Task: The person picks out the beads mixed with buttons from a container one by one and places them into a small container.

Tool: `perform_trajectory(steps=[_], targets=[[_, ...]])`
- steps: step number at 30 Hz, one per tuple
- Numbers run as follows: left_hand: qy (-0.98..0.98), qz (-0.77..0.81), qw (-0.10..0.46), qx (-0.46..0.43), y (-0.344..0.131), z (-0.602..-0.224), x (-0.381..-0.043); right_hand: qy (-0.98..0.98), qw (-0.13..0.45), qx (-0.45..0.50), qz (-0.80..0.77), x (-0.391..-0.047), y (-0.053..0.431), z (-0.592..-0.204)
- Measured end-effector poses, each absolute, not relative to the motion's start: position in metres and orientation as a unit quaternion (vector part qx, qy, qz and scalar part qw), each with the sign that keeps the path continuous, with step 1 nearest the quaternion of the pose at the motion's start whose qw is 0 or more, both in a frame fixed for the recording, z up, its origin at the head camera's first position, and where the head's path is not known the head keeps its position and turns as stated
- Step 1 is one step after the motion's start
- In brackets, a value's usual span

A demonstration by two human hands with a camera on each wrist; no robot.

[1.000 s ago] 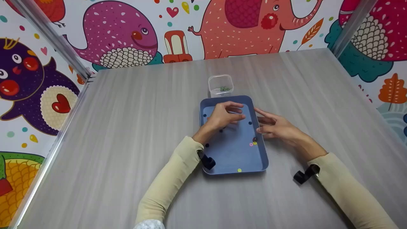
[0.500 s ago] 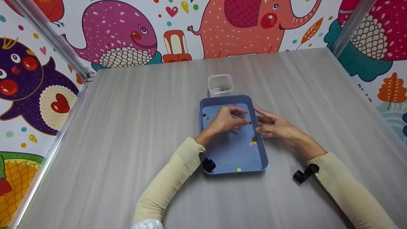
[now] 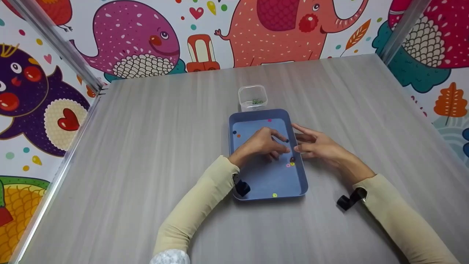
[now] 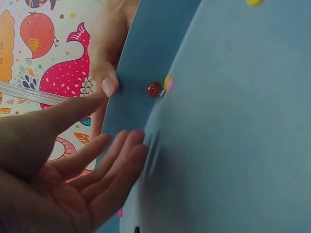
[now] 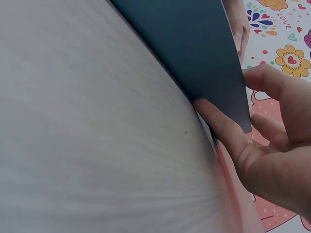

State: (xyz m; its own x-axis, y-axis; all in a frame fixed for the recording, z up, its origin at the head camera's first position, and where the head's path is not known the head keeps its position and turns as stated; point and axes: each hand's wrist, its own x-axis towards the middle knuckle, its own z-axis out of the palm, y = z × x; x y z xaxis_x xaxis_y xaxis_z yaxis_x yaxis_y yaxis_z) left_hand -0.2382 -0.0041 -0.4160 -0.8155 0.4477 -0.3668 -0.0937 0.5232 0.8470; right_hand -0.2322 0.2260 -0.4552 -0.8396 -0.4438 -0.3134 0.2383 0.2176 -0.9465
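Note:
A blue tray (image 3: pixel 269 179) with low walls holds several small coloured pieces. My left hand (image 3: pixel 263 143) reaches over it with fingers spread, nothing between them. Its index fingertip is right at a dark bead (image 3: pixel 287 140) by the right wall. Just below the thumb lie a reddish-brown, shiny bead (image 4: pixel 154 89), a pink disc (image 4: pixel 170 85) and a yellow disc (image 3: pixel 292 164), grouped against that wall. My right hand (image 3: pixel 317 146) rests outside the tray's right side, fingers extended along the wall; in the right wrist view, the thumb (image 5: pixel 265 80) is at the rim.
Behind the tray stands a clear plastic box (image 3: pixel 253 97) with small green pieces. Other pieces in the tray include an orange bead (image 3: pixel 238 135), a dark one (image 3: pixel 234 132), a pink one (image 3: pixel 269 120) and a yellow-green button (image 3: pixel 274 195). A patterned wall (image 3: pixel 278 33) borders the table.
My left hand has moved right and toward the near side within the tray, its thumb now nearer the reddish-brown bead. My right hand stays at the tray's side.

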Motion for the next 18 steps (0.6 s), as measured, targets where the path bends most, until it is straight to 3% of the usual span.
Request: perform_trajectory(steps=[18], targets=[[0.799,0.464,0.369,0.099,0.0025,-0.4241,-0.243,0.732,0.273,-0.074,-0.619,-0.2328,0.2265,-0.4567]])
